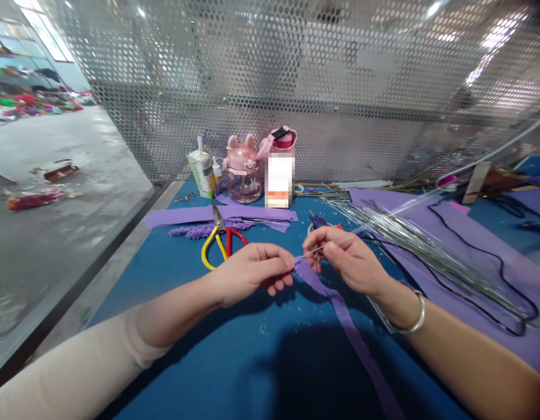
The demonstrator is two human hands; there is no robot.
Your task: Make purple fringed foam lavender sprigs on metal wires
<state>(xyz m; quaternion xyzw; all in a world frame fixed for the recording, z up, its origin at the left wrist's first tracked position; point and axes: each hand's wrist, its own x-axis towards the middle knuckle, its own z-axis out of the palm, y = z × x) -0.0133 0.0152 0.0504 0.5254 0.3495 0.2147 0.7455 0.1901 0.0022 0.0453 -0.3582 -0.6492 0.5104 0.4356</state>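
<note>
A pale sleeve (77,356) is filling the lower left corner, nearest the camera. Beyond it, a purple strip (346,318) is hanging from the left hand (256,268), whose thumb and fingers are pinching its top end at their tips; from there the strip is sloping down to the right, passing below the right hand and trailing to the bottom edge. The right hand (351,256), wearing a bracelet (421,312) at the wrist, is pinching a thin wire (314,251) between thumb and fingers, and the wire is spanning the small gap to the strip's end. Both hands are hovering over a blue table (200,361). Scissors (217,219) with a yellow and a red handle are lying just past the left hand, their blades crossing flat purple strips (186,216). To the right, a wire bundle (410,245) is resting on a purple sheet (506,274), with a black cord (475,233) looping over it. Farther back, a carton (202,175) and a pink bottle (244,166) are standing before a perforated panel (252,58).
</note>
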